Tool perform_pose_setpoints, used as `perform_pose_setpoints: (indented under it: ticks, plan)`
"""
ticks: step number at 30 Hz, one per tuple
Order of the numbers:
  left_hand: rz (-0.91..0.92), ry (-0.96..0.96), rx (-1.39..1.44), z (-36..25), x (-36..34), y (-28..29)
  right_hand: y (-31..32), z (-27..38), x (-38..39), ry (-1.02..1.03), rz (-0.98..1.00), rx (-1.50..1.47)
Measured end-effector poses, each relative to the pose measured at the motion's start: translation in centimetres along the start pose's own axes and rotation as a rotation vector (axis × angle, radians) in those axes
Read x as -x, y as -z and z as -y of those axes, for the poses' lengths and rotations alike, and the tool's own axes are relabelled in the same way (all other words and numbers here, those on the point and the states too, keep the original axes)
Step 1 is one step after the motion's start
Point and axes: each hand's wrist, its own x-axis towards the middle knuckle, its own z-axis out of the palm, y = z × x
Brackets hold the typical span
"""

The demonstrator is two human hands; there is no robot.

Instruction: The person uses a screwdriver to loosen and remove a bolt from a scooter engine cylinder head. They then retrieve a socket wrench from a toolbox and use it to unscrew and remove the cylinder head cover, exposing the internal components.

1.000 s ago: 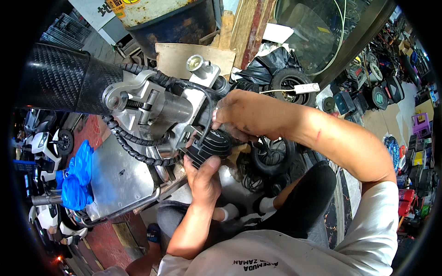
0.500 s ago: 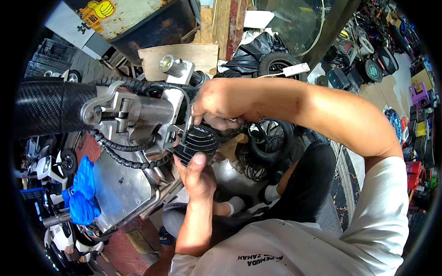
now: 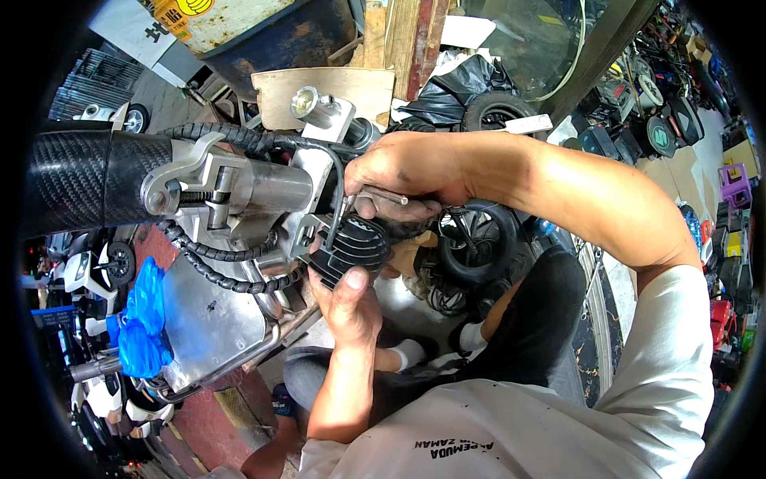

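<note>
My left hand [image 3: 347, 311] grips a black finned part [image 3: 355, 243] from below, thumb on its lower edge, against a silver bracket [image 3: 307, 238] with a thin black cable running down to it. My right hand [image 3: 399, 176] is curled just above the part, holding a slim metal tool [image 3: 387, 197], probably a hex key, near the bracket; its tip is hidden. Left of both hands are a machined steel clamp [image 3: 263, 188] on a carbon-weave tube [image 3: 96, 176] and black spiral-wrapped hoses [image 3: 219, 254].
Below the assembly lie a metal plate [image 3: 207, 319] and a blue plastic bag [image 3: 144, 327]. Tyres [image 3: 479, 255], a black bag [image 3: 447, 96], boards [image 3: 319, 80] and a rusty drum [image 3: 271, 40] crowd the far side. Another person's leg [image 3: 271, 447] shows at lower left, near parked scooters [image 3: 88, 263].
The metal tool in my right hand now lies more sideways and shows across the fingers. My left hand keeps its grip on the finned part. The view has shifted slightly.
</note>
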Motion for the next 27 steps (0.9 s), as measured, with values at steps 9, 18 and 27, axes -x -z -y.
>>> perform_pose_setpoints:
  ticks: [9,18,27]
  plan:
    - [-0.023,0.0,0.002,0.5,0.0,0.6,0.3,0.0,-0.4,0.133,0.117,0.328]
    - [-0.003,0.085,0.0,0.1,0.1,0.8,2.9,-1.1,-1.1,0.823,0.031,1.091]
    - [-0.089,0.286,0.244,-1.6,0.6,-0.8,1.5,-0.9,-0.2,0.772,-0.163,1.161]
